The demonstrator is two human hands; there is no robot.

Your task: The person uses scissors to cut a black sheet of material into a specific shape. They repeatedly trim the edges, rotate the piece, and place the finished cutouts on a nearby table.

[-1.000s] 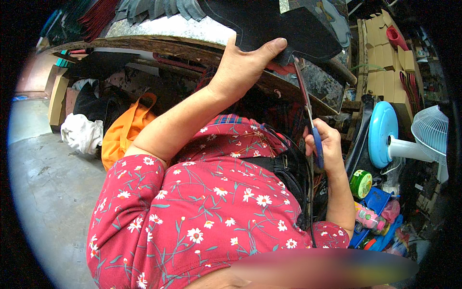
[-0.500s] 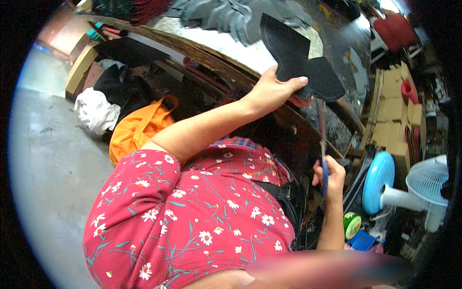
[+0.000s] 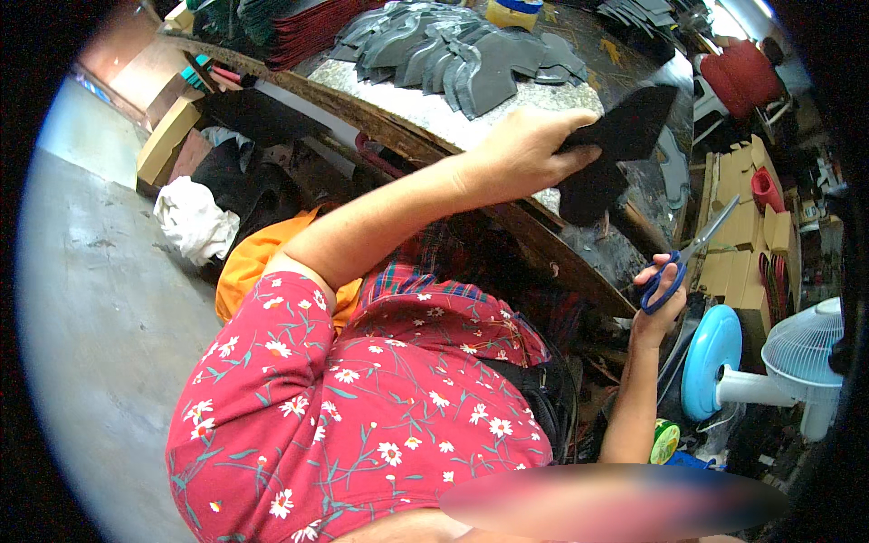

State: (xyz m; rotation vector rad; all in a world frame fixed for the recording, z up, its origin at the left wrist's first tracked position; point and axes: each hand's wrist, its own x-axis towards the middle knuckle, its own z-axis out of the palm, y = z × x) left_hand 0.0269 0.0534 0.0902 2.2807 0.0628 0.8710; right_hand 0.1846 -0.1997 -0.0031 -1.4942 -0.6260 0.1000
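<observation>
My left hand is closed on a black cut-out piece, thin and sheet-like, pinched between thumb and fingers above the near edge of the worktable. The piece is a little blurred, and its material I cannot make out. Lower and to the right, my right hand holds scissors by their blue handles. Their blades point up and to the right, apart from the black piece. Similar grey cut pieces lie overlapping in a pile on the table, beyond my left hand.
The wooden table edge runs diagonally before me. At right stand a fan with a blue base and several cardboard boxes. An orange bag and white cloth are at left. Red sheets lie stacked at the table's far left.
My left hand has moved right with the black piece and turned it over. My right hand has moved up and right, swinging the scissors away from the piece.
</observation>
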